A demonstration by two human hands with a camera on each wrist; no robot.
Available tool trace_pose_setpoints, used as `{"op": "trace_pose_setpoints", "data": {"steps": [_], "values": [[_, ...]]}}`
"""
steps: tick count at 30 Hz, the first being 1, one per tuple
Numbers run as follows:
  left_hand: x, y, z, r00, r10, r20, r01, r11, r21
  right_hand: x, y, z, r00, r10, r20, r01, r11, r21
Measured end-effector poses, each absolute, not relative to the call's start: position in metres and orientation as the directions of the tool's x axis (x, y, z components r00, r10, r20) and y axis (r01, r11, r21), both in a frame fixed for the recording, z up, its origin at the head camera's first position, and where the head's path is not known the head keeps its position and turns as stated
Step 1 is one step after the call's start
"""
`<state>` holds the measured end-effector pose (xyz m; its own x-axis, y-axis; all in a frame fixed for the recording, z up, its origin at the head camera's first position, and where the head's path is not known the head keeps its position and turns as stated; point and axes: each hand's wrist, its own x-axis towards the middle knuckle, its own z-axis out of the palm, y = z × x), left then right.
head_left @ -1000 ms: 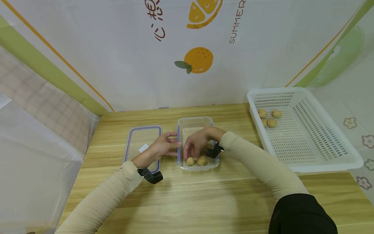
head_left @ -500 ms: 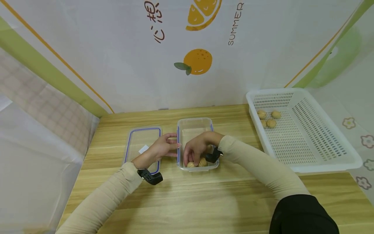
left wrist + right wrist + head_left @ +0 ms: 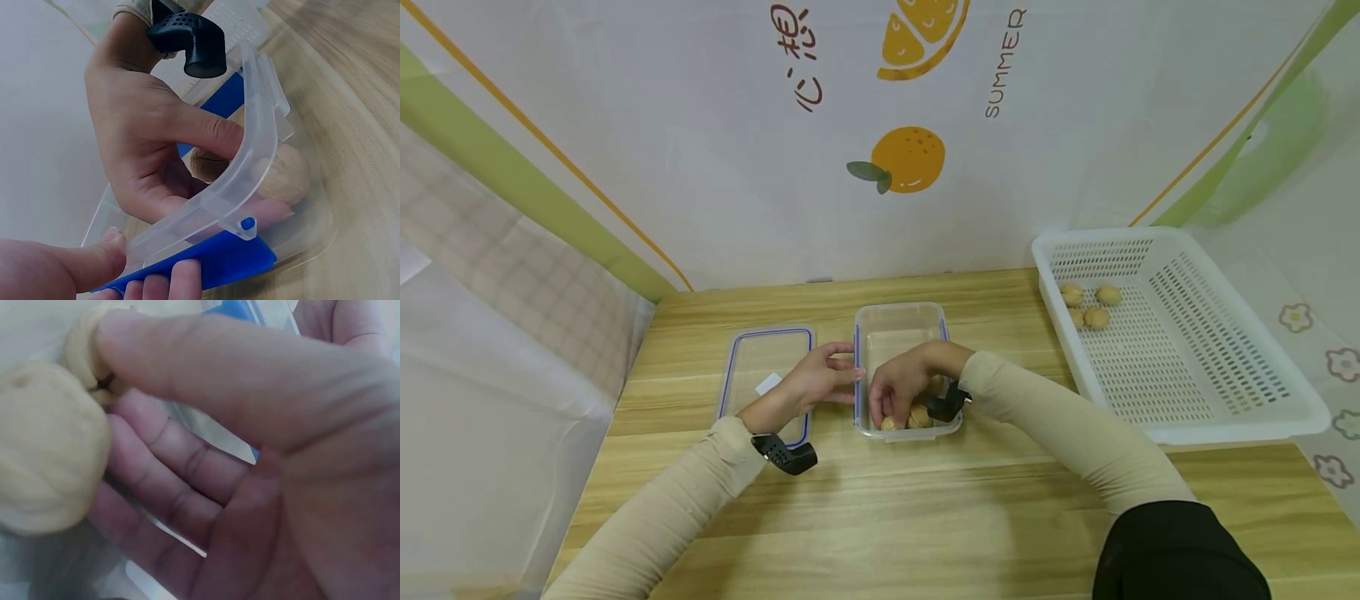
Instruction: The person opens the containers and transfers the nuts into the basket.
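A clear plastic food box [image 3: 895,312] with blue side clips stands on the table, its top uncovered. My left hand [image 3: 823,375] holds its left wall, the thumb on the rim and the fingers against the blue clip [image 3: 231,259]. My right hand [image 3: 904,379] reaches down inside, toward the near end. Its thumb and fingers pinch a walnut [image 3: 81,347], seen close up in the right wrist view. Another walnut [image 3: 50,450] lies right beside the fingertips. The left wrist view shows one walnut [image 3: 284,175] through the clear wall.
Left of the box lies its clear lid [image 3: 771,333] with a blue seal and a small white label [image 3: 768,382]. A white perforated basket [image 3: 1217,429] stands at the right, with several walnuts [image 3: 1097,317] in its left far corner. A printed curtain [image 3: 737,208] hangs behind the table.
My right hand has lowered slightly toward the near end of the box, and its fingers now cover more of the walnuts there. The left hand stays on the box wall.
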<state>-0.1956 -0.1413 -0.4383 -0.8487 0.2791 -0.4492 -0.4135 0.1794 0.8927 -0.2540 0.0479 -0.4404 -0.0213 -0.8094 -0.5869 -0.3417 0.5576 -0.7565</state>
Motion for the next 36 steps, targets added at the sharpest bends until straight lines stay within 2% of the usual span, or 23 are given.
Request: {"op": "trace_pose_setpoints", "data": {"steps": [6, 16, 24, 29, 36], "values": [[-0.195, -0.141, -0.439, -0.85, 0.274, -0.449, -0.414, 0.178, 0.893, -0.258, 0.051, -0.439, -0.02, -0.84, -0.542, -0.346, 0.514, -0.785], [-0.195, -0.141, -0.437, -0.849, 0.275, -0.451, -0.413, 0.184, 0.892, -0.263, 0.057, -0.433, -0.068, -0.87, -0.488, -0.325, 0.482, -0.814], [-0.195, -0.141, -0.436, -0.846, 0.277, -0.456, -0.42, 0.182, 0.889, -0.267, 0.063, -0.422, -0.158, -0.898, -0.411, -0.385, 0.44, -0.812], [-0.196, -0.141, -0.438, -0.847, 0.279, -0.453, -0.419, 0.175, 0.891, -0.273, 0.074, -0.415, -0.206, -0.924, -0.322, -0.368, 0.378, -0.849], [-0.196, -0.141, -0.439, -0.845, 0.278, -0.456, -0.42, 0.184, 0.889, -0.28, 0.096, -0.396, -0.3, -0.917, -0.262, -0.309, 0.353, -0.883]]}}
